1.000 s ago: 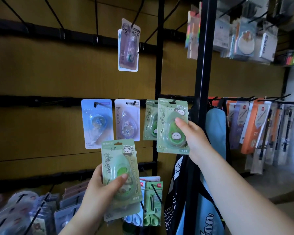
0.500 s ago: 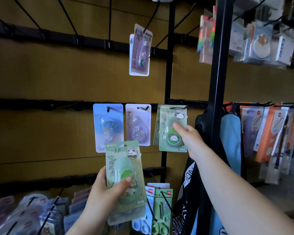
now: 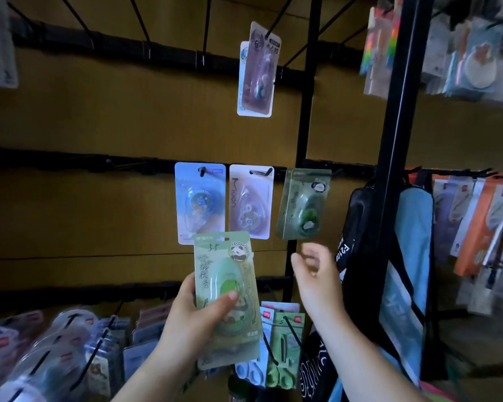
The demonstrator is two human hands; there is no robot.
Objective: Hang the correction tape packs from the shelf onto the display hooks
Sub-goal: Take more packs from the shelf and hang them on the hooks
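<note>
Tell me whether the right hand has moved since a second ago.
Yes. The right hand dropped below the hanging green pack it held, beside the black post.

Black rails (image 3: pixel 70 163) are fixed across a brown panel wall (image 3: pixel 99 117). On the middle rail a blue pack (image 3: pixel 199 203), a pink pack (image 3: pixel 251 202) and a green pack (image 3: pixel 302 204) are hung side by side. At 12 o'clock a purple pack (image 3: pixel 257 71) is hung.

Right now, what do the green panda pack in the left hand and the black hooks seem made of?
Green panda correction tape pack: seemingly matt printed card, with a clear glossy plastic blister that catches light. Thin black display hooks: probably painted metal wire, being slender, rigid and dark; blur leaves the finish open.
</note>
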